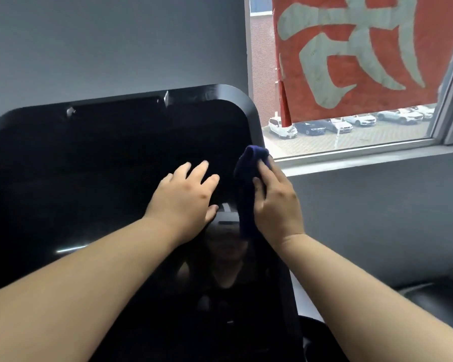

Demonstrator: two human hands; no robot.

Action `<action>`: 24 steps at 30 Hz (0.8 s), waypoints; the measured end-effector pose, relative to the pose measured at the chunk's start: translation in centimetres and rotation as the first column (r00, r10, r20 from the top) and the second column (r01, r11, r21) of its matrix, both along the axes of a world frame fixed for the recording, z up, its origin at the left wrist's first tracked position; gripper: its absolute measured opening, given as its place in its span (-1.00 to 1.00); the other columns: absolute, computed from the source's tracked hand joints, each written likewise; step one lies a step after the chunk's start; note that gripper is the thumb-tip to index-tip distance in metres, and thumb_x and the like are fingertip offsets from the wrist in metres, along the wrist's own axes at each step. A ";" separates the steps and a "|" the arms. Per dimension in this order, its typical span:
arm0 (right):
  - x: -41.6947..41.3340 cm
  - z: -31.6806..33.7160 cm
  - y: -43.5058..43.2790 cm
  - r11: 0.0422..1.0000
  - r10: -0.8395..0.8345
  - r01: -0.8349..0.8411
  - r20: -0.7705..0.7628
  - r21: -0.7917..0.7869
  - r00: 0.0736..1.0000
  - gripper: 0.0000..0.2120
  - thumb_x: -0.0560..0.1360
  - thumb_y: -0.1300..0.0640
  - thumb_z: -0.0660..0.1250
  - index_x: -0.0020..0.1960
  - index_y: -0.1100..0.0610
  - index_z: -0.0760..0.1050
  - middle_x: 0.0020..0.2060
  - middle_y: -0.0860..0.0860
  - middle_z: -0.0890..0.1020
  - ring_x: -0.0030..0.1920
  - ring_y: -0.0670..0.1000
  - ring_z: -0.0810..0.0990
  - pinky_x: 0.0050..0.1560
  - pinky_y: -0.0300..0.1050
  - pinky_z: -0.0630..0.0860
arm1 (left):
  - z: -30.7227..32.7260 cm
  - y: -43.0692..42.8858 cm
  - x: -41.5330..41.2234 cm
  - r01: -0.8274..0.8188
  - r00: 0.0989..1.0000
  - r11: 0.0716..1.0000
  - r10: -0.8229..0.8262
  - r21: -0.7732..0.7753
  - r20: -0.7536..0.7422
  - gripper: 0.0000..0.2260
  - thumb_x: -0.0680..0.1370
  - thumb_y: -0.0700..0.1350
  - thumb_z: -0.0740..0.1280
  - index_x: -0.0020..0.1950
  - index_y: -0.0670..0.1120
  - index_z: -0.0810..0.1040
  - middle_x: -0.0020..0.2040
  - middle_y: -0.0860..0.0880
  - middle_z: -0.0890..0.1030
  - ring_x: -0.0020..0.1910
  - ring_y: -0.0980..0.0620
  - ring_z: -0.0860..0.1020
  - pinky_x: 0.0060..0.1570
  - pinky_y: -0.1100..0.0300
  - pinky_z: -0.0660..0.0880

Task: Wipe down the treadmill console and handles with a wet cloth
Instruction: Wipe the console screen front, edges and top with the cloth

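While against console (pixel 89 178) — cloth (pixel 246 199) in right hand (pixel 275 202).

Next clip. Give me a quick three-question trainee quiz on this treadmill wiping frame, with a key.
1. True or false: the left hand lies flat on the glossy black treadmill console, fingers straight.
2. Where on the console is the dark blue cloth? A) at its right edge B) at its top left corner C) along its bottom edge
3. Which hand grips the cloth?
Key: 1 true; 2 A; 3 the right hand.
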State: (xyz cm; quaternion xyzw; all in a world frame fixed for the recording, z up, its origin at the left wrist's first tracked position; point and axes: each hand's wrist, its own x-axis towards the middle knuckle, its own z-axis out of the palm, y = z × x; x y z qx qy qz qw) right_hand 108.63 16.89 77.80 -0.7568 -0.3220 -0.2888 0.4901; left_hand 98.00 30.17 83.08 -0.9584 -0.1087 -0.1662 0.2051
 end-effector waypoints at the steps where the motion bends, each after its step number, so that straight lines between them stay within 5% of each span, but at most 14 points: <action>1: 0.9 1.6 0.6 1.000 0.003 -0.002 0.014 -0.019 1.000 -0.60 0.57 0.17 0.15 0.38 0.21 0.42 0.36 0.14 0.44 0.34 0.15 0.42 0.33 -0.14 0.30 | -0.2 0.0 -0.2 0.001 1.000 0.999 -0.001 -0.038 -0.003 -0.41 0.57 0.19 0.15 0.54 0.04 0.07 0.56 -0.04 0.01 0.51 -0.12 0.05 0.41 -0.04 0.22; 5: 3.5 5.8 2.6 0.999 -0.001 0.000 -0.024 -0.050 1.000 -0.58 0.61 0.17 0.14 0.45 0.19 0.32 0.45 0.13 0.33 0.44 0.12 0.29 0.42 -0.15 0.17 | -0.1 0.5 -0.1 0.032 0.999 0.990 -0.035 -0.134 -0.018 -0.39 0.57 0.15 0.20 0.55 0.04 0.05 0.57 0.00 -0.01 0.52 -0.10 -0.01 0.44 -0.02 0.15; 8: 2.2 3.0 1.9 1.000 -0.002 0.002 0.005 0.009 1.000 -0.60 0.59 0.17 0.16 0.41 0.22 0.38 0.42 0.17 0.37 0.43 0.13 0.33 0.42 -0.18 0.18 | -0.8 0.6 -0.6 0.053 0.999 0.992 -0.052 -0.113 0.016 -0.41 0.58 0.11 0.20 0.55 0.02 0.07 0.57 -0.03 0.01 0.52 -0.12 0.01 0.45 -0.05 0.13; 13: -3.6 -6.8 -2.6 1.000 -0.002 0.002 -0.029 0.015 1.000 -0.59 0.59 0.11 0.14 0.40 0.20 0.39 0.42 0.15 0.37 0.43 0.15 0.32 0.43 -0.15 0.19 | -3.4 -0.1 -2.7 0.159 0.981 0.986 -0.151 -0.058 0.119 -0.47 0.43 -0.01 0.45 0.36 -0.12 0.46 0.41 -0.20 0.38 0.34 -0.22 0.40 0.28 -0.14 0.33; 18: -3.1 -5.3 -2.5 0.997 0.027 -0.031 -0.047 -0.077 0.999 -0.57 0.57 0.15 0.15 0.43 0.20 0.35 0.44 0.19 0.32 0.44 0.21 0.29 0.43 -0.09 0.19 | -4.7 -1.7 -4.3 0.052 0.998 0.992 -0.047 -0.119 0.044 -0.41 0.54 0.15 0.25 0.52 0.02 0.18 0.55 -0.05 0.07 0.49 -0.05 0.12 0.37 0.04 0.21; 24: -1.4 -2.2 -0.9 0.999 0.023 -0.025 -0.069 -0.030 0.997 -0.58 0.61 0.12 0.14 0.45 0.17 0.32 0.48 0.13 0.26 0.46 0.12 0.26 0.42 -0.14 0.19 | -5.1 -2.6 -4.2 -0.004 1.000 0.980 0.005 -0.197 0.001 -0.38 0.54 0.17 0.26 0.53 0.05 0.12 0.56 0.01 0.00 0.51 -0.01 0.05 0.36 0.00 0.30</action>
